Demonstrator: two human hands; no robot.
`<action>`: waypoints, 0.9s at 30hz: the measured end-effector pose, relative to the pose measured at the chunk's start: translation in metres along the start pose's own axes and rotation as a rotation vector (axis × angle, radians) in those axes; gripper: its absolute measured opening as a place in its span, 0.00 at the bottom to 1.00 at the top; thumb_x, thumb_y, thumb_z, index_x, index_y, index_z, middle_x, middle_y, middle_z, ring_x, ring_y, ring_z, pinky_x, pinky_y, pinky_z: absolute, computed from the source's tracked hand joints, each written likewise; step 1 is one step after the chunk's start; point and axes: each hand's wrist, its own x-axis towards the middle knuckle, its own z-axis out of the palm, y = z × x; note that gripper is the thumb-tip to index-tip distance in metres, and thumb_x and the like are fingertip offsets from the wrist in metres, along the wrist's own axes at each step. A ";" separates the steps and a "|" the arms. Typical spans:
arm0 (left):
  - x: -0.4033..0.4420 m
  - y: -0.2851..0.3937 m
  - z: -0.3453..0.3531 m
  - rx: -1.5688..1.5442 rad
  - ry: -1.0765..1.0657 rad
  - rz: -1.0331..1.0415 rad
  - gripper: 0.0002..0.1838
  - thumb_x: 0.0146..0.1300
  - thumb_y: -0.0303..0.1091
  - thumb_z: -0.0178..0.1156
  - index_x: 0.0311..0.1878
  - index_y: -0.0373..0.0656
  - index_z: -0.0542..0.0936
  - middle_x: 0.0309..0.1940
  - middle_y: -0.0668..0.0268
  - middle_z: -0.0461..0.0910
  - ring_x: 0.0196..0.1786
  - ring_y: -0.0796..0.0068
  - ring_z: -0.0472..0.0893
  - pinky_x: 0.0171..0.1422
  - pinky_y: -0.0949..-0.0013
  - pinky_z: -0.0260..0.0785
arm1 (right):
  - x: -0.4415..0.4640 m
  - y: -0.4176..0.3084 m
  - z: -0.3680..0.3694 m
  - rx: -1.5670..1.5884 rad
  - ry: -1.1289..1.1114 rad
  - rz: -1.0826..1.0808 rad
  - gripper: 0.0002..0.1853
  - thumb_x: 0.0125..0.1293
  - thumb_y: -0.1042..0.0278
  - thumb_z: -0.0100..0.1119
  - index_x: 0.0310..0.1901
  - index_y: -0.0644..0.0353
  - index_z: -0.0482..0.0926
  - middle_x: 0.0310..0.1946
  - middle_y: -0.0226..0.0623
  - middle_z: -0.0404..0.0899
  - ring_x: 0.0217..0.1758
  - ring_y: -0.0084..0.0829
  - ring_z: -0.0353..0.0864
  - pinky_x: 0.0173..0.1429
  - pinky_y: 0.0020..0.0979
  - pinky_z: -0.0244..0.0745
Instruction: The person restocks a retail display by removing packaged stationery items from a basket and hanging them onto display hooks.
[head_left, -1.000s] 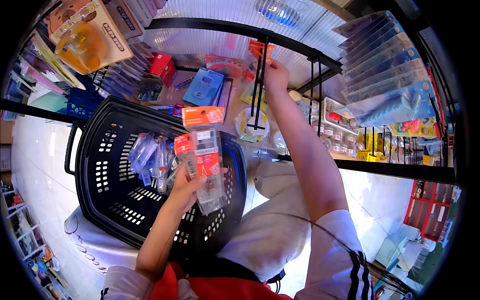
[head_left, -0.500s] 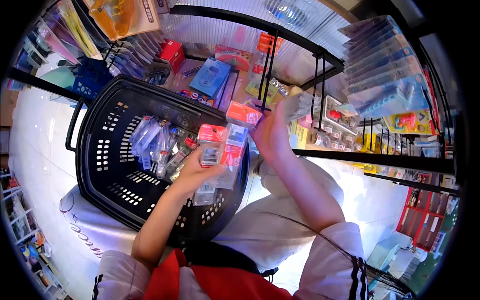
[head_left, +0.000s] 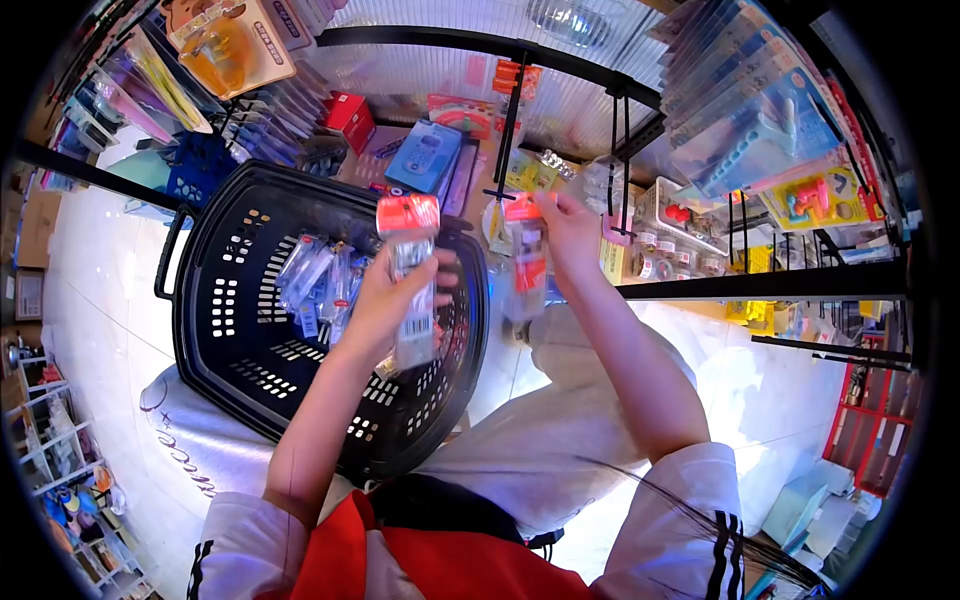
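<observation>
My left hand (head_left: 385,300) is closed round a clear packet with a red top (head_left: 412,285) and a barcode label; I cannot tell whether several are stacked there. It is above the right part of a black plastic basket (head_left: 255,345). To its right, my right hand (head_left: 572,238) pinches the red top of another clear packet (head_left: 528,262), which hangs down, blurred, just outside the basket rim and close to a black display hook (head_left: 507,150). Several clear packets (head_left: 315,285) lie inside the basket, partly hidden by my left forearm.
A black rack bar (head_left: 760,285) crosses on the right, with hanging blue packs (head_left: 765,135) above it. Behind the basket stand a blue box (head_left: 424,157) and a red box (head_left: 350,121). A white tray (head_left: 680,215) of small goods sits at right.
My right hand has moved slightly right and away from my left hand, its packet now hanging apart. My left hand has turned its packet more upright. The view has shifted a little.
</observation>
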 end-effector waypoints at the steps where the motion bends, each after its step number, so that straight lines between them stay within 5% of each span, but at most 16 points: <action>1: 0.006 0.006 0.004 0.002 0.011 0.030 0.19 0.60 0.30 0.53 0.54 0.43 0.64 0.43 0.60 0.74 0.41 0.71 0.77 0.40 0.70 0.73 | 0.002 -0.004 0.004 -0.017 0.006 -0.043 0.10 0.60 0.66 0.53 0.35 0.66 0.77 0.27 0.31 0.77 0.27 0.18 0.73 0.32 0.21 0.69; 4: 0.031 0.015 0.014 -0.011 -0.006 0.129 0.19 0.59 0.29 0.53 0.54 0.42 0.64 0.43 0.59 0.74 0.41 0.71 0.77 0.39 0.70 0.73 | 0.018 -0.003 0.020 -0.006 -0.004 -0.127 0.09 0.57 0.66 0.56 0.33 0.64 0.78 0.22 0.30 0.75 0.17 0.18 0.70 0.14 0.22 0.67; 7: 0.054 0.016 0.024 0.053 0.022 0.174 0.18 0.58 0.27 0.54 0.52 0.39 0.65 0.41 0.60 0.74 0.40 0.70 0.78 0.38 0.71 0.73 | 0.025 -0.002 0.029 -0.024 -0.041 -0.278 0.09 0.57 0.68 0.56 0.32 0.66 0.78 0.21 0.30 0.74 0.17 0.18 0.70 0.13 0.23 0.66; 13: 0.097 0.006 0.026 0.176 0.007 0.191 0.17 0.54 0.23 0.56 0.48 0.38 0.68 0.37 0.62 0.76 0.40 0.73 0.78 0.37 0.72 0.72 | 0.036 0.015 0.040 -0.094 0.076 -0.489 0.04 0.55 0.75 0.55 0.30 0.66 0.77 0.20 0.31 0.74 0.21 0.18 0.70 0.20 0.22 0.66; 19: 0.104 0.004 0.025 0.231 0.126 0.117 0.14 0.54 0.19 0.54 0.45 0.37 0.69 0.34 0.62 0.77 0.32 0.73 0.78 0.35 0.69 0.75 | 0.027 0.017 0.044 0.196 0.070 -0.189 0.02 0.53 0.78 0.56 0.29 0.66 0.77 0.20 0.32 0.73 0.22 0.21 0.71 0.29 0.24 0.67; 25: 0.124 0.015 0.033 0.241 0.108 0.164 0.16 0.52 0.19 0.53 0.46 0.38 0.69 0.34 0.61 0.77 0.32 0.75 0.78 0.33 0.73 0.71 | 0.051 0.021 0.038 -0.189 0.252 -0.459 0.06 0.54 0.74 0.57 0.33 0.67 0.78 0.25 0.35 0.75 0.25 0.24 0.74 0.33 0.22 0.69; 27: 0.143 0.020 0.036 0.205 0.074 0.147 0.15 0.52 0.19 0.53 0.45 0.37 0.70 0.32 0.62 0.77 0.31 0.74 0.78 0.32 0.73 0.71 | 0.061 0.007 0.039 -0.042 0.214 -0.331 0.08 0.55 0.73 0.57 0.34 0.67 0.78 0.27 0.35 0.76 0.27 0.24 0.75 0.32 0.22 0.71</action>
